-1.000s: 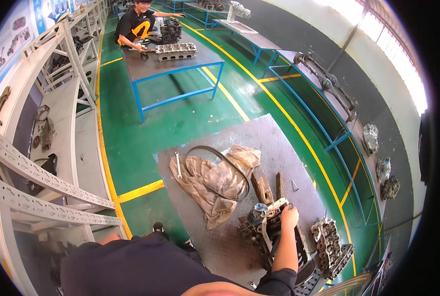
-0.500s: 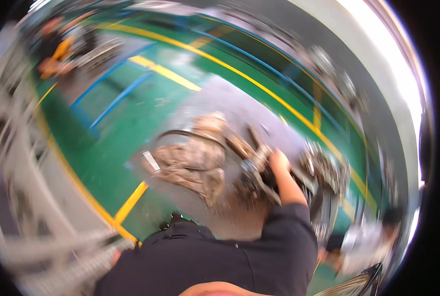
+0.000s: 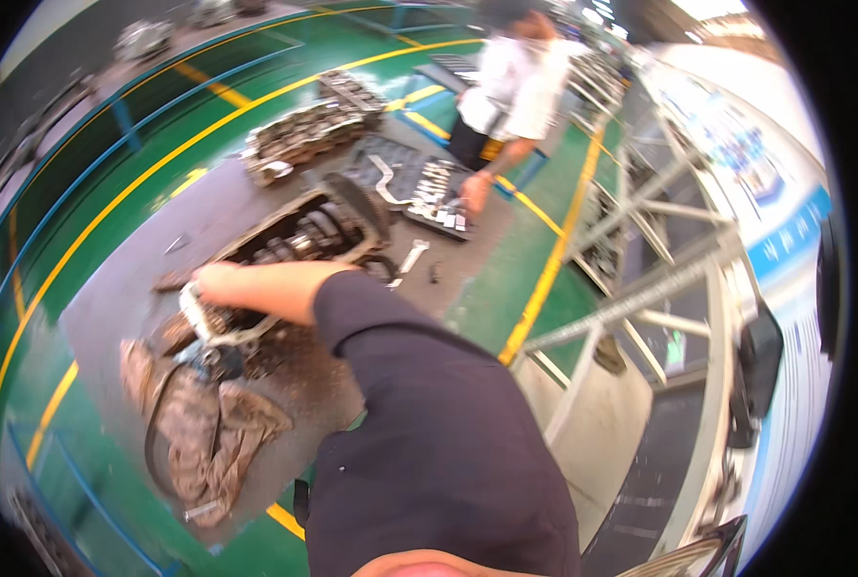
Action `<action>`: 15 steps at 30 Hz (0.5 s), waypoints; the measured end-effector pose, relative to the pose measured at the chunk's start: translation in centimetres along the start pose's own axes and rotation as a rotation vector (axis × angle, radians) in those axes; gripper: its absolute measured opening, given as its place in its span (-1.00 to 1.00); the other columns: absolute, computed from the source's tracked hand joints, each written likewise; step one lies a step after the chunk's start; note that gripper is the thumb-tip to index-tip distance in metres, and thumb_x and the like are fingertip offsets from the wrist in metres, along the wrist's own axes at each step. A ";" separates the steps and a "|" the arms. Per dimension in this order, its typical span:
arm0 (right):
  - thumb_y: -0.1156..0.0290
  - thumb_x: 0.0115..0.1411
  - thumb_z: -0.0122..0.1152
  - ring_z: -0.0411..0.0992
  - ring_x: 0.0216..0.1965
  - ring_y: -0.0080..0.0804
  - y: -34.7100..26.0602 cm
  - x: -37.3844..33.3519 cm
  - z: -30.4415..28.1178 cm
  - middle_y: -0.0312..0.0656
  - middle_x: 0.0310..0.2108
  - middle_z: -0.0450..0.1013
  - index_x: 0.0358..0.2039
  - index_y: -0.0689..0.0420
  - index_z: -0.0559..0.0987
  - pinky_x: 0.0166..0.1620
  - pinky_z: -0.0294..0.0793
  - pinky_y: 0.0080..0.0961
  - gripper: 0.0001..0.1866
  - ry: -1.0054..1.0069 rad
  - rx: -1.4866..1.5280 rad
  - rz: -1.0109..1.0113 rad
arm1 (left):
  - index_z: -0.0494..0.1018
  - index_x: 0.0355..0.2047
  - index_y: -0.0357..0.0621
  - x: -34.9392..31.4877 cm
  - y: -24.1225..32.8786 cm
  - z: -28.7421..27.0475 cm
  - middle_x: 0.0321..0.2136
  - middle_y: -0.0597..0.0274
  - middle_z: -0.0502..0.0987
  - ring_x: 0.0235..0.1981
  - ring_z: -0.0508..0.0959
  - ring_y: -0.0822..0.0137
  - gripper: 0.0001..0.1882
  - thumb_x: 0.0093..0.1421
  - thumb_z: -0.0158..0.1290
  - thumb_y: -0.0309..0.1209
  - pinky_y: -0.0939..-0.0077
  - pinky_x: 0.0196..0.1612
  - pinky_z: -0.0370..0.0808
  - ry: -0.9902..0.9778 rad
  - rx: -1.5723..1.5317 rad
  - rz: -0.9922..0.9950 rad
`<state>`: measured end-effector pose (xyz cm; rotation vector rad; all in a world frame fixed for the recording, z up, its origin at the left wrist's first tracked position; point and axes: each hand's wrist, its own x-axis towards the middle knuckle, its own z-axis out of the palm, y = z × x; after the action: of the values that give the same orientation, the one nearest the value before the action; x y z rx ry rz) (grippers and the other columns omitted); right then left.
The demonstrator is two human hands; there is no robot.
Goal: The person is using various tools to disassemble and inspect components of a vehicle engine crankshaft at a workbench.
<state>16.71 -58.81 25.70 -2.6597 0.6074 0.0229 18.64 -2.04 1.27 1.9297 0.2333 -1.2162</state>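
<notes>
My right arm reaches across to the left, and my right hand [image 3: 215, 285] is closed over the end edge of an opened engine block [image 3: 299, 213]. The fingers are partly hidden behind that edge. Inside the block a crankshaft [image 3: 321, 229] shows. Just below the hand is a pale metal end piece [image 3: 194, 315] on the block, with a dark round fitting [image 3: 221, 362] beneath it. A crumpled brown cloth [image 3: 194, 413] lies beside this end, with a dark curved strip across it. My left hand is out of view.
The block rests on a grey worktable [image 3: 112, 279]. Beyond it are a cylinder head [image 3: 304, 135] and a tool case [image 3: 419, 183], with a co-worker's hand [image 3: 474, 190] at the case. A wrench [image 3: 412, 258] lies near the block. A metal frame [image 3: 631, 288] stands at right.
The view has swung round to the right, bringing the tool case and co-worker nearer the middle. My right hand stays at the same end of the engine block.
</notes>
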 end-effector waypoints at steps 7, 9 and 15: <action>0.10 0.05 0.17 0.52 -0.18 -0.05 -0.3 -0.1 -1.4 0.03 -0.27 0.55 -0.25 0.21 0.59 -0.09 0.49 -0.19 -0.58 -0.075 -0.150 0.023 | 0.46 -0.24 -0.22 4.7 6.7 4.5 -0.47 0.07 0.55 -0.59 0.49 0.35 -0.77 0.21 0.01 -0.32 0.54 -0.48 0.42 -0.114 0.142 0.051; 0.06 0.01 0.21 0.52 -0.19 -0.05 0.6 0.0 -2.3 0.01 -0.28 0.55 -0.25 0.13 0.60 -0.12 0.49 -0.18 -0.57 -0.090 -0.165 -0.118 | 0.46 -0.24 -0.22 5.1 7.0 4.7 -0.47 0.07 0.55 -0.59 0.48 0.35 -0.77 0.21 0.01 -0.32 0.54 -0.49 0.41 -0.122 0.150 0.058; 0.01 0.02 0.25 0.52 -0.19 -0.05 0.6 1.7 -2.2 0.00 -0.26 0.56 -0.26 0.13 0.63 -0.12 0.50 -0.22 -0.56 -0.191 -0.369 -0.232 | 0.44 -0.23 -0.22 5.7 6.8 4.1 -0.47 0.08 0.54 -0.60 0.47 0.36 -0.78 0.24 -0.01 -0.32 0.55 -0.51 0.40 -0.129 0.143 0.039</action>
<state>17.88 -60.90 27.32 -3.0181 0.2479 0.3491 22.48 -10.83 -0.51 1.9579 0.0415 -1.3575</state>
